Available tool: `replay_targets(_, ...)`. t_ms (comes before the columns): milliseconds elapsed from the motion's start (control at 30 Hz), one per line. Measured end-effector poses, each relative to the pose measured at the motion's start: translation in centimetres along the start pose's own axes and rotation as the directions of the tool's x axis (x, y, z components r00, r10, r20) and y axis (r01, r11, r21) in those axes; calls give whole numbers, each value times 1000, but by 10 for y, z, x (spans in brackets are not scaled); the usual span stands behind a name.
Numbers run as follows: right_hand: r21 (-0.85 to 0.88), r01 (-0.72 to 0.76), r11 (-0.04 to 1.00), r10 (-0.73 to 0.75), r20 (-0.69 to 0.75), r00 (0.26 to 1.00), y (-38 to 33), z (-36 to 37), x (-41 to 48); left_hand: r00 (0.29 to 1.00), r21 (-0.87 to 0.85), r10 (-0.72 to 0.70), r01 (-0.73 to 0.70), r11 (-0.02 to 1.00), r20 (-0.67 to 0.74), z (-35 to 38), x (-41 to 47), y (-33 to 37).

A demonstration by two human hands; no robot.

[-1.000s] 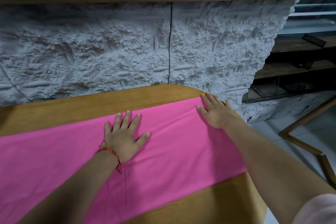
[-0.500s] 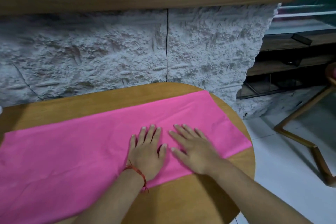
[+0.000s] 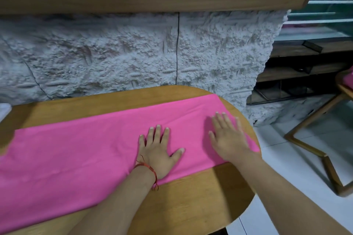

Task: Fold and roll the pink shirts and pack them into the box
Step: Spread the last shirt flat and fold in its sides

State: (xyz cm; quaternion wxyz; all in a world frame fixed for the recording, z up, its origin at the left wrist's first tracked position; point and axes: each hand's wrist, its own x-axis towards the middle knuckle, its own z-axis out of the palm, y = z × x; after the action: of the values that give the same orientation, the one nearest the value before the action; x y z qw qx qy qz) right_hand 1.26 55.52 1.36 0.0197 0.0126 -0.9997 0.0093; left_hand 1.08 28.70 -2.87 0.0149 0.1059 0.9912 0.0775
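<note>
— Across the oval wooden tabletop (image 3: 191, 206), from left edge to rounded right end: long folded band of bright pink shirt fabric (image 3: 76, 158), lying flat.

— Hands?

— Left hand (image 3: 158, 156) with red string bracelet (image 3: 148, 170), fingers spread, palm pressed flat near the front edge. Right hand (image 3: 227, 139) open and flat too, beside the right end, gripping nothing.

— Step?

— Smoothing after folding, probably. Next: pinching the right-end hem and rolling leftward, tight and even. No box visible.
</note>
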Motion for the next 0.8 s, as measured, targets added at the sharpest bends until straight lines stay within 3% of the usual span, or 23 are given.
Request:
replay_targets(100,287,162,944,-179,35,983,-77,-10,20,1000,-8,-7,7,1000,6,-4,-2,4)
replay_targets(200,386,186,904,-254,134,958,-145,-12,49,1000,15,20,-20,1000,20,-10,-5,2)
replay_targets(333,370,165,914,-269,251,930,-167,3,65,998,3,26,-26,1000,50,-14,-9,-4)
replay_targets(533,194,205,959,-241,184,953,-151,23,65,998,-51,-47,46,998,-30,-12,-47,-64)
replay_targets(800,103,100,990,-116,169,979,-141,32,68,978,-56,-202,199,978,-52,-25,-123,-163)
